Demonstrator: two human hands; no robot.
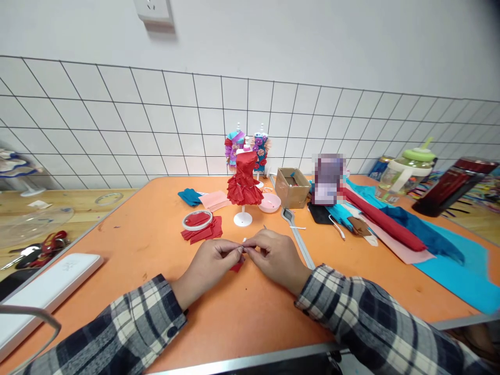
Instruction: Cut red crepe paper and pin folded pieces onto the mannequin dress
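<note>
My left hand and my right hand meet over the middle of the table, thumbs and forefingers pinched together. Between them is a small piece of red crepe paper, mostly hidden by the fingers, its lower part showing below. A tiny white bit shows at the fingertips. Just beyond stands a miniature dress form in a ruffled red paper dress on a round white base. To its left, a roll of tape lies on a stack of red paper pieces.
Behind are two more decorated dress forms. A pink dish, cardboard box, phone and grey scissors-like tool stand or lie rightward. Rolled papers, a cup and a flask fill the right; a white box lies left.
</note>
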